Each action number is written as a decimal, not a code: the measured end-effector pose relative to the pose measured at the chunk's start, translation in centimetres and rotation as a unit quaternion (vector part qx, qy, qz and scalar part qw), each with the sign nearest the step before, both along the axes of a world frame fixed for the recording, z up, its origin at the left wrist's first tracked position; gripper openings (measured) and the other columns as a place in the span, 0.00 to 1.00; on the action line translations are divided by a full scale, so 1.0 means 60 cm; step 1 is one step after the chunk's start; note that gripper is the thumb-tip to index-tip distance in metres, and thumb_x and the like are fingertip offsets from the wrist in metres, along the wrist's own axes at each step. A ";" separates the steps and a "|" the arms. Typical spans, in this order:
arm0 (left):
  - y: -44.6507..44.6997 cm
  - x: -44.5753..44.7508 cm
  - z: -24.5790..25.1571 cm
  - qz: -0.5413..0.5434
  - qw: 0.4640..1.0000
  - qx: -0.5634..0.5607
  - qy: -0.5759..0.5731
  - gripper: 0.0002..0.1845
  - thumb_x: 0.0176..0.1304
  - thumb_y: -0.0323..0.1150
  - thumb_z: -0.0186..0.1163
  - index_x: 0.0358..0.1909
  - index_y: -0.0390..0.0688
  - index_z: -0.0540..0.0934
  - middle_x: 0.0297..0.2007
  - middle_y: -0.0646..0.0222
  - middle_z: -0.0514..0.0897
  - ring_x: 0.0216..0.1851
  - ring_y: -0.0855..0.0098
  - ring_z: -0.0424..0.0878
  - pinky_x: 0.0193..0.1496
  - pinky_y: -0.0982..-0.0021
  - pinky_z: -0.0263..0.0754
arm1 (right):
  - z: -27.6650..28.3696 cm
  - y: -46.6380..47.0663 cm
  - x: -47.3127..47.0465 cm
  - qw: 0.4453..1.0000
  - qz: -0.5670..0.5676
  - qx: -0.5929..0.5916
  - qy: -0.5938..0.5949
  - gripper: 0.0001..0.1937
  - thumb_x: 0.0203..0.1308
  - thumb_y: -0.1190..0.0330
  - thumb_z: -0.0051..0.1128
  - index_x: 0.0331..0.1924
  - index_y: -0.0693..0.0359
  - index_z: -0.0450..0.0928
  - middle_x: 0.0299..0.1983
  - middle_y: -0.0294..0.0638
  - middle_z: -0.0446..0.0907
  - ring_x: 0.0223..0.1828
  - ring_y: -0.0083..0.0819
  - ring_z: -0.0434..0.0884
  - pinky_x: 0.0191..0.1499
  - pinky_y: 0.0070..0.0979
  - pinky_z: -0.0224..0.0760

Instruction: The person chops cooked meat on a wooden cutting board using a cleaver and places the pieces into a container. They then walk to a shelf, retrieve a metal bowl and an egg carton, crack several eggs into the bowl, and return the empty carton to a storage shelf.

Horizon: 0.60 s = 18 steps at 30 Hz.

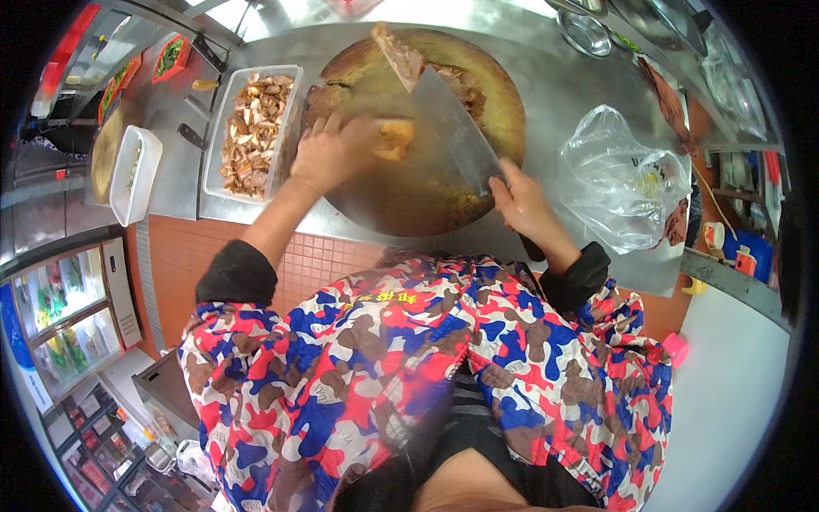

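My right hand point(524, 198) grips a cleaver, its dark handle pointing back toward me. The broad steel blade point(457, 131) slants up and left over a round wooden chopping block point(429, 211). By the blade's far end lies a long piece of meat point(398, 54), and more chopped meat point(470, 89) shows behind the blade. My left hand point(336, 150), blurred, is over the block's left side, beside a yellowish-brown piece of meat point(393, 137); whether it holds that piece is unclear. Just left of this hand stands a clear plastic tub point(211, 166) of chopped brown meat point(253, 134).
A clear plastic bag point(620, 179) lies right of the block on the steel counter point(544, 83). Knives point(190, 136) lie left of the tub, near a white container point(135, 176). Red baskets of greens point(169, 57) and metal bowls point(583, 33) stand farther back.
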<state>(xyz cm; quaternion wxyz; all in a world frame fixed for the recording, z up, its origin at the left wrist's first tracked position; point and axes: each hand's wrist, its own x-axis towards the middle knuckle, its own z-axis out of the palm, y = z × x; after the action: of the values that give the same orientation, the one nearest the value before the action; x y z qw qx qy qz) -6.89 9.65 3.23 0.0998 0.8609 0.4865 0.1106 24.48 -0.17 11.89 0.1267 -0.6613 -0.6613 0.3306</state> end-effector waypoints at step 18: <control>-0.025 0.090 0.009 -0.008 0.986 -0.039 -0.161 0.29 0.52 0.33 0.69 0.58 0.55 0.75 0.60 0.69 0.75 0.53 0.56 0.79 0.51 0.60 0.80 | 0.040 0.016 -0.050 0.991 0.076 -0.037 -0.106 0.14 0.64 0.70 0.47 0.51 0.65 0.63 0.31 0.62 0.78 0.36 0.63 0.78 0.40 0.58 0.66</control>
<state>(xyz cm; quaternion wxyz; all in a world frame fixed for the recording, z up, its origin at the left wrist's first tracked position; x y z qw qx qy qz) -1.46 8.14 3.75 0.2110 0.8311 0.4614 0.2276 21.50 0.78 14.30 0.0060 -0.6445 -0.7067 0.2918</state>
